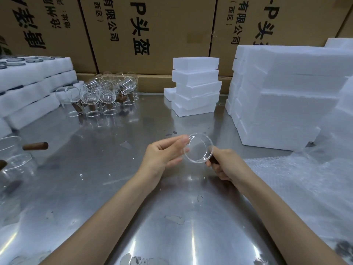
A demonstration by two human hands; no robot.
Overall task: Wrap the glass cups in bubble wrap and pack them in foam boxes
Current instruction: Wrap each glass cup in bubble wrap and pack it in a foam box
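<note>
I take the metal table [114, 188] as my landmark. Nearest me above it, my right hand [225, 165] is curled round the dark handle of the glass cup [198, 148], while my left hand [162, 155] has relaxed fingers, tips touching the rim on the far-left side. The cup's mouth faces me — its handle runs down-right into the right fist. The bubble wrap [286, 178] lies on the table's right side, nearer my right hand, so I judge the cup goes rightward next. Farther back stand the foam boxes [196, 88] and the waiting cups [101, 94] — well apart from my grip
</note>
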